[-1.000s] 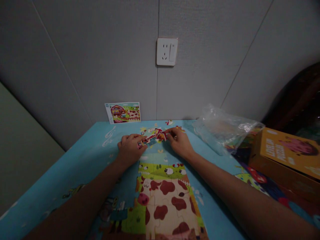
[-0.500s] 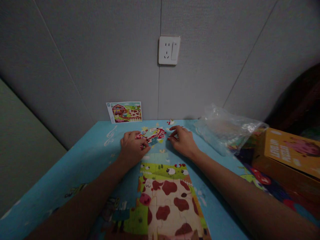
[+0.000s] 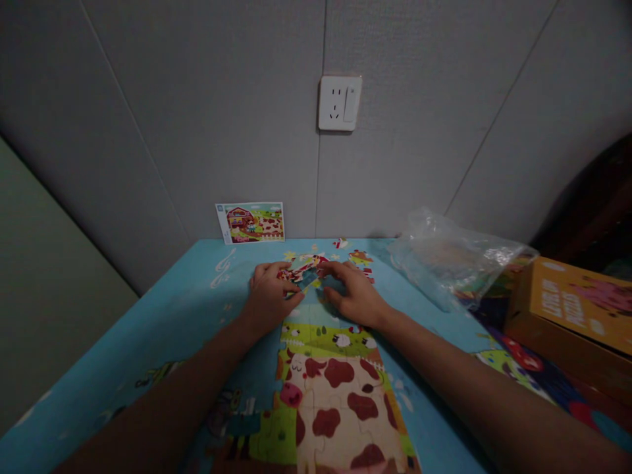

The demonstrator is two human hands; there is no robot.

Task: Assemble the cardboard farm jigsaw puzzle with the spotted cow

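- Well, we are keeping our left hand [image 3: 269, 299] and our right hand [image 3: 353, 296] close together, almost touching, with the fingers lying on the puzzle pieces [image 3: 303, 266] between them. We cannot tell if either hand is really pinching a piece.
- We are working just past the top end of the cow puzzle [image 3: 340, 401], so the pieces are sitting close to it on the blue table top [image 3: 162, 329].
- We are risking a slip here. If one finger is pressing too hard, a piece can pop up and jump out of place.
- Our arms are reaching out on each side of the cow puzzle. If one is dropping down, it can bump the joined pieces apart.
- A small loose piece [image 3: 340, 243] is lying near the far edge. If we are pushing it by mistake, it can slide off and fall behind the table.
- The plastic bag [image 3: 454, 260] is lying near the yellow box [image 3: 567, 316]. If our right arm is swinging out, it can knock them, and a piece can get lost in the crinkly bag.
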